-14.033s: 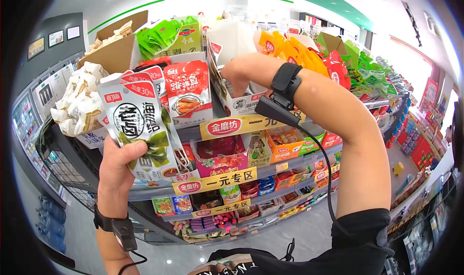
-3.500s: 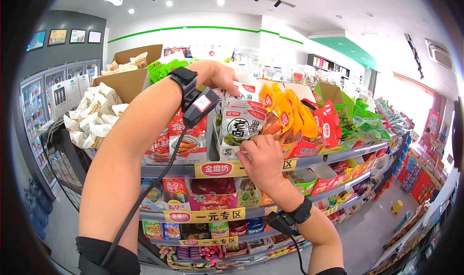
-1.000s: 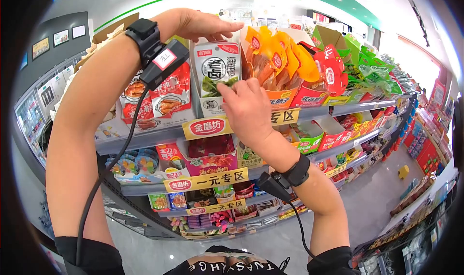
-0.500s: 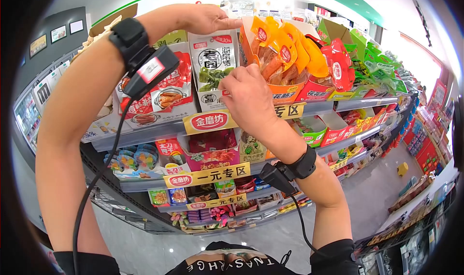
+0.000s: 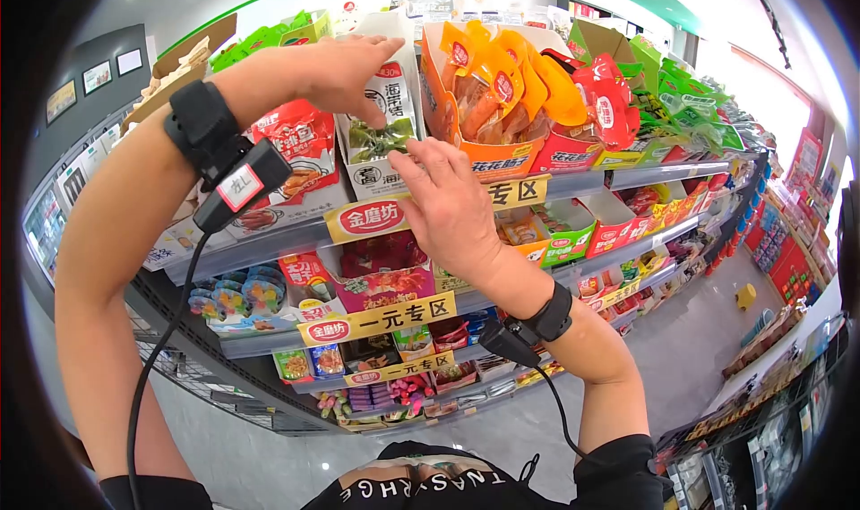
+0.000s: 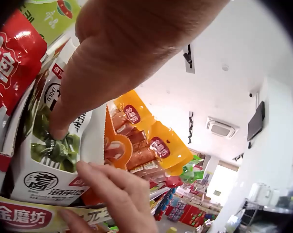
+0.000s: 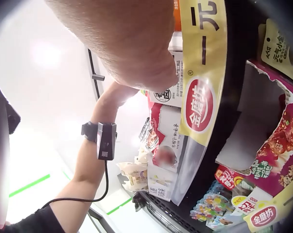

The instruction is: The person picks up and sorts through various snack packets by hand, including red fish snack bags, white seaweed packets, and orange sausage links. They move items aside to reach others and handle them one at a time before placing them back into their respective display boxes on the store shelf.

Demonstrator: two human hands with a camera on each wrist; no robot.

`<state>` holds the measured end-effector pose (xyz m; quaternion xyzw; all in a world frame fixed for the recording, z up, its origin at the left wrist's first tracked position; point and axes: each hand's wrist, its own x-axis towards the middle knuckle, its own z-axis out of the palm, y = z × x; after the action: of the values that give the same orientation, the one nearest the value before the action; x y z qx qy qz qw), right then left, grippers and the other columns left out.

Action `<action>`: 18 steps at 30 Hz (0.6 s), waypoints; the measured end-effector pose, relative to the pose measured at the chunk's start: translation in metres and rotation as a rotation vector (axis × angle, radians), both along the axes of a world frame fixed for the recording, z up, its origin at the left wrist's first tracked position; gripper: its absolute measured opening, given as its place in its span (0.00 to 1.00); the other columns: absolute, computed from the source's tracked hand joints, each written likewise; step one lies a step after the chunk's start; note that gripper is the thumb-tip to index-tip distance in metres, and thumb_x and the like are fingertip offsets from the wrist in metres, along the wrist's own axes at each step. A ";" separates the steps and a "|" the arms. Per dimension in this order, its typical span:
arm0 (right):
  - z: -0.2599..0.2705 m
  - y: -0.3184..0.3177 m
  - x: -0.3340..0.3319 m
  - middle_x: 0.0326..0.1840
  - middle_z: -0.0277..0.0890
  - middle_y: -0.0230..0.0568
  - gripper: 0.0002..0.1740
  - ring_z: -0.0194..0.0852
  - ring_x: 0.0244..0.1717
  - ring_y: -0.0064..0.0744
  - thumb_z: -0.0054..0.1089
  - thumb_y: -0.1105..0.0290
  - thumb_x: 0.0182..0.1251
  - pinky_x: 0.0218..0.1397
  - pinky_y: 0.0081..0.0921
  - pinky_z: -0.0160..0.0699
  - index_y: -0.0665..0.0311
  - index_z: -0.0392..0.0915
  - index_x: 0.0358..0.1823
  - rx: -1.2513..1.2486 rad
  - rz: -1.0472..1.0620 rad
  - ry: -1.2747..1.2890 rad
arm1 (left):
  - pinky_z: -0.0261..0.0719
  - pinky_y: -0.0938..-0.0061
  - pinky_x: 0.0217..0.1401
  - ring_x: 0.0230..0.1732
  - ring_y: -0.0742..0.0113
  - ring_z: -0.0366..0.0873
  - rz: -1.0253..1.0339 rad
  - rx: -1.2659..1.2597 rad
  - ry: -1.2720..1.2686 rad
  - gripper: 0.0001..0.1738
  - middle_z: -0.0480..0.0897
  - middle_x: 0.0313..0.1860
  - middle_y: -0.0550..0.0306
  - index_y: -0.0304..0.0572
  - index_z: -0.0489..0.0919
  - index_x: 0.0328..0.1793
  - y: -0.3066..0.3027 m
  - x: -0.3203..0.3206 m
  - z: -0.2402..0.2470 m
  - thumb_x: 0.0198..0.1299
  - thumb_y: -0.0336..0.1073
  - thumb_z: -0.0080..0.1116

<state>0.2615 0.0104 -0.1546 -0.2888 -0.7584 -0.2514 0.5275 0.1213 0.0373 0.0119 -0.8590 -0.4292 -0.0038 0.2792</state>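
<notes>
Under the left grip [image 5: 345, 67], on the top shelf [image 5: 647, 171], a seaweed pack [image 5: 380, 137] stands upright at the front of a white box [image 5: 369, 179]. This grip lies flat over the top of the pack with its fingers straight and holds nothing. The left wrist view shows one fingertip [image 6: 57, 130] pressing on the face of the pack [image 6: 53, 148], above the green picture. Just below and to the right of it, the right grip [image 5: 448, 210] is spread wide with its fingers apart. Its fingertips [image 5: 405, 162] are in front of the lower right corner of the box, and I cannot tell whether they touch the card. From the left wrist those fingers [image 6: 118, 188] show at the foot of the pack, beside the box front [image 6: 42, 183]. Right behind the right grip a yellow label strip [image 5: 365, 220] runs along the shelf edge, and the right wrist view looks along that strip [image 7: 202, 97] from below the palm [image 7: 132, 41]. Just right of both grips an orange box of orange packs [image 5: 502, 89] stands against the white box. Beyond it there are red packs [image 5: 611, 116] and then green packs [image 5: 692, 109]. Left of the left grip, under its wrist, stand red and white packs [image 5: 300, 147]. Lower shelves of small snacks [image 5: 385, 286] lie below the right grip.
</notes>
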 end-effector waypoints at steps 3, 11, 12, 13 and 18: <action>-0.002 -0.003 0.001 0.54 0.64 0.44 0.28 0.58 0.57 0.45 0.60 0.77 0.42 0.56 0.33 0.65 0.62 0.68 0.51 -0.025 0.007 -0.014 | 0.55 0.63 0.65 0.66 0.49 0.55 0.023 -0.048 0.102 0.51 0.57 0.65 0.40 0.32 0.46 0.68 0.001 0.002 0.002 0.48 0.56 0.57; -0.001 -0.020 0.011 0.55 0.63 0.45 0.26 0.60 0.55 0.46 0.60 0.76 0.44 0.55 0.35 0.64 0.60 0.69 0.50 -0.129 0.074 0.003 | 0.55 0.68 0.65 0.65 0.49 0.55 -0.115 0.069 -0.192 0.42 0.59 0.64 0.38 0.35 0.51 0.67 -0.016 -0.002 0.036 0.56 0.57 0.48; -0.003 -0.022 0.015 0.54 0.64 0.45 0.25 0.60 0.55 0.46 0.60 0.76 0.45 0.55 0.35 0.64 0.61 0.69 0.50 -0.123 0.062 -0.006 | 0.55 0.70 0.65 0.65 0.49 0.55 -0.163 0.102 -0.265 0.39 0.59 0.64 0.39 0.38 0.53 0.67 -0.026 -0.006 0.047 0.57 0.55 0.49; -0.006 -0.023 0.020 0.53 0.64 0.45 0.25 0.61 0.54 0.46 0.59 0.76 0.45 0.54 0.35 0.65 0.61 0.69 0.49 -0.119 0.051 -0.013 | 0.55 0.69 0.65 0.65 0.50 0.56 -0.167 0.108 -0.301 0.35 0.60 0.63 0.40 0.38 0.57 0.65 -0.035 -0.012 0.054 0.57 0.50 0.50; -0.022 -0.036 0.046 0.49 0.65 0.44 0.21 0.63 0.49 0.45 0.60 0.75 0.45 0.49 0.35 0.67 0.61 0.71 0.46 -0.170 0.031 0.002 | 0.47 0.59 0.69 0.67 0.51 0.50 0.033 0.226 -0.270 0.40 0.50 0.68 0.40 0.35 0.52 0.67 -0.114 -0.038 0.065 0.55 0.51 0.51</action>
<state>0.3078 -0.0259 -0.1770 -0.3209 -0.7808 -0.1778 0.5057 0.0835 -0.0762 0.0766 -0.8066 -0.4738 -0.1625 0.3138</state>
